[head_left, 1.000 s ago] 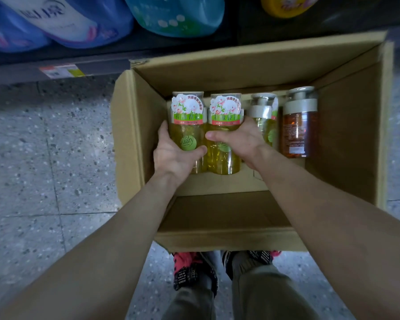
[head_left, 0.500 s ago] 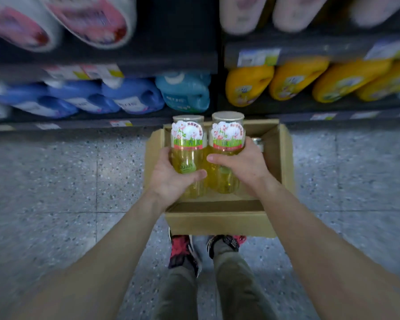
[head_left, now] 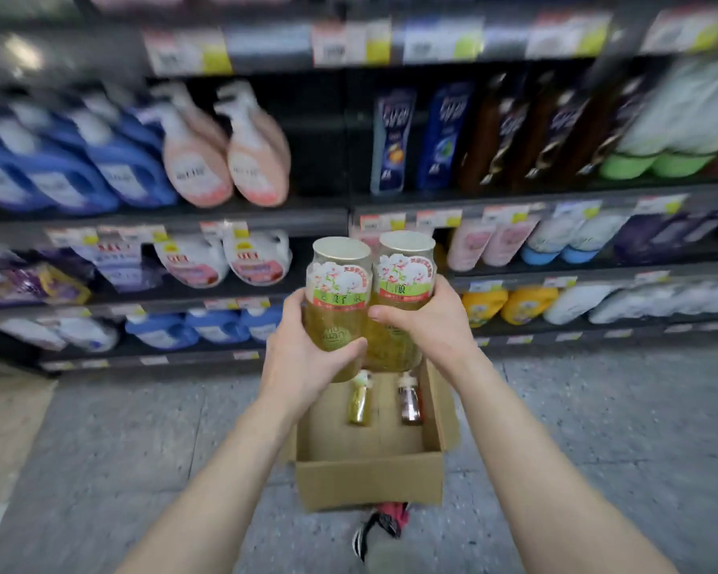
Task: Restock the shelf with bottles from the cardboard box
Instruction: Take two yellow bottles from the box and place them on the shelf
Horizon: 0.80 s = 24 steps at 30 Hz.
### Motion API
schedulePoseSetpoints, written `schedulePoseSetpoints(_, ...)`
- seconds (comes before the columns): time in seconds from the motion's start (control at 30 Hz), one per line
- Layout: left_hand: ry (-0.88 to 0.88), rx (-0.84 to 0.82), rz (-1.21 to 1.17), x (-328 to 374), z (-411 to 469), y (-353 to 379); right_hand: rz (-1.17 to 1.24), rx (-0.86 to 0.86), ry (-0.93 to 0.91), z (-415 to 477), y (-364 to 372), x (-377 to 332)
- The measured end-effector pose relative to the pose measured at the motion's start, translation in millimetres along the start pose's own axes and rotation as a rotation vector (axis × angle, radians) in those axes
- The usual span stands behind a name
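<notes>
each hand, left hand (head_left: pixel 303 358) and right hand (head_left: pixel 428 321), wraps one upright yellow bottle (head_left: pixel 335 308); the shelf (head_left: pixel 241 215) lies ahead, above the cardboard box (head_left: pixel 369 478).

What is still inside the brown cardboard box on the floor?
In the brown cardboard box lie a yellow bottle and an amber bottle. The held bottles cover its far end.

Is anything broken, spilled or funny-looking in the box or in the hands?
Nothing stands out. The left hand and right hand each hold a capped yellow bottle upright; two small bottles remain in the brown cardboard box, no spills.
</notes>
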State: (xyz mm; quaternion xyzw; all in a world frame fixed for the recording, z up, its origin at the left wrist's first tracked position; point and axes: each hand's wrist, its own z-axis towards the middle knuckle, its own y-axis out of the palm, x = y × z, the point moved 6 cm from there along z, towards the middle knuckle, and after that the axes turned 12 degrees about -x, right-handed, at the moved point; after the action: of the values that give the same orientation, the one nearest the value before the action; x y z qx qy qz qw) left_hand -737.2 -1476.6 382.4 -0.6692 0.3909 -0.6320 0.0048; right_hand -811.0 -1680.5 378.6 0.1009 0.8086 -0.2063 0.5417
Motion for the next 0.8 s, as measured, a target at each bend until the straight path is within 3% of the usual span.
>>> schedulePoseSetpoints(0.27, 0.303, 0.062, 0.017, 189.1, -89.0, -47.3, -0.044, 0.128, -0.2, -142.0, -102.7, -159.5)
schedulePoseSetpoints(0.43, 0.44, 0.063, -0.003, 302.8, -127.8, -52.8, -0.044, 0.2, -0.254, -212.9, -175.8, -223.2)
schedulePoseSetpoints(0.8, 0.682, 0.008, 0.075, 522.7, -156.1, 73.8, -0.062, 0.338, -0.392, -282.0, -421.4, -286.7)
